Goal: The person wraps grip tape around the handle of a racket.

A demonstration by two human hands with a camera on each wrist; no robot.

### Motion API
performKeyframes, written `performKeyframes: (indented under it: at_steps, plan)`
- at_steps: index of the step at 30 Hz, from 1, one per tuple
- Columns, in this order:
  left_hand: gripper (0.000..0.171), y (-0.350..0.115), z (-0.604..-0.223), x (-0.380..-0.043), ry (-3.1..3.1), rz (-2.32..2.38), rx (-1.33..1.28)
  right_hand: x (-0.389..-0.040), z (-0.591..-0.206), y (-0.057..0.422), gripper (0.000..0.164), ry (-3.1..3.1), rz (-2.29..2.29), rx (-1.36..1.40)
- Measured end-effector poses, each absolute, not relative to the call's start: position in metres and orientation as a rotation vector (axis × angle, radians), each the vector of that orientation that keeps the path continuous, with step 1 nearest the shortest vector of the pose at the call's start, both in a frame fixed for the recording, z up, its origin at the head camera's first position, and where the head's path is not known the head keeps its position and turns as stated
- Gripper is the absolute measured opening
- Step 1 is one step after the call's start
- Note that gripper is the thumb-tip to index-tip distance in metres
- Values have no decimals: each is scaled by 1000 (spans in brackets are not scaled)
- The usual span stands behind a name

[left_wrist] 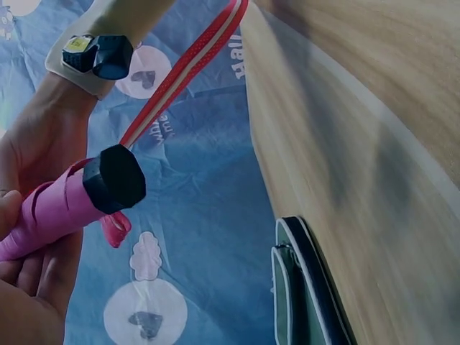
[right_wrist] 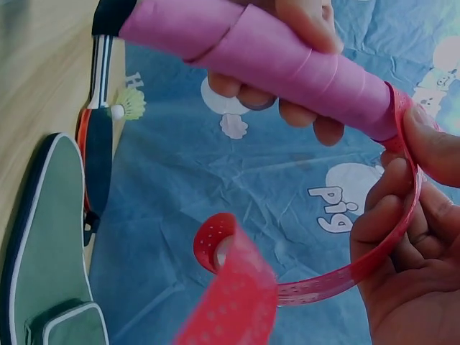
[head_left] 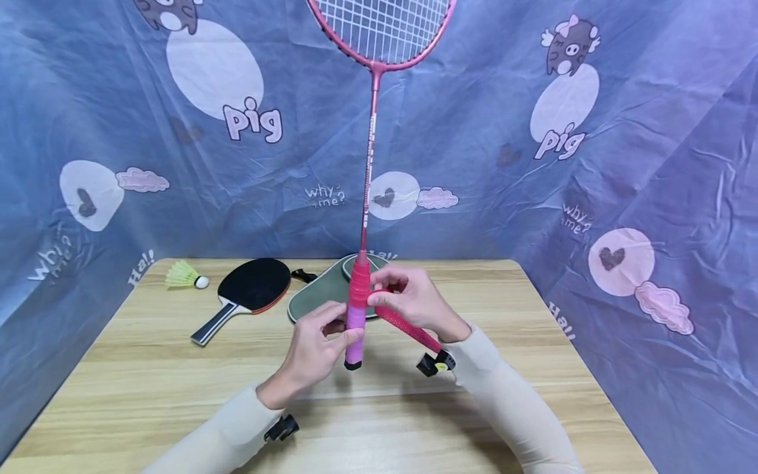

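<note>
Holding the racket handle (head_left: 356,318), left fingers (head_left: 331,310) clear the tabletop (head_left: 136,395).

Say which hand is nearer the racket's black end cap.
Left. The left hand holds the purple handle above the cap; the right hand pinches the red tape farther up.

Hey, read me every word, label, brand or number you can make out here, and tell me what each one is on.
"pig": on the blue cloth backdrop, twice in the head view.
"why me?": on the backdrop, at left, centre and right.
"Ha!!": on the backdrop, near the table edges.
White lettering along the shaft of the badminton racket: too small to read.
No brand or number is readable.
</note>
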State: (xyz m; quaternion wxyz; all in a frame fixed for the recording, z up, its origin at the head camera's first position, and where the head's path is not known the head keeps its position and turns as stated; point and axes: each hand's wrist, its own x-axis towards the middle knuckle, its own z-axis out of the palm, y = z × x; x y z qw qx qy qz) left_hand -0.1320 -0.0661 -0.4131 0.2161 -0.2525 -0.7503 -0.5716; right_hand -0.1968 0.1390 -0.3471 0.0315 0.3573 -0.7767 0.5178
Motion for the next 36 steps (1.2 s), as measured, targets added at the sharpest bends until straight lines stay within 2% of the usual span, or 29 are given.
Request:
performKeyframes:
  at_steps: [11,22,27,30,36]
  plan:
    - [44,-67,-413,-131,-2039,-1723,-796,-199,-345,139,21,-2371,1702,1107]
    - [38,-72,-411,-131,-2098,-1791,-917,-198,-344,140,22,-2380,1697,1220]
    - [35,-68,-409,-132,-2181,-1520,-856,-197,-346,140,21,-2374,1708,1152]
    - [40,-63,-409,-132,-2192,-1355,-761,-197,-350,138,20,-2364,1723,1094]
    - [48,-58,-413,-131,-2120,-1405,-683,-197,-355,136,18,-2385,1747,979]
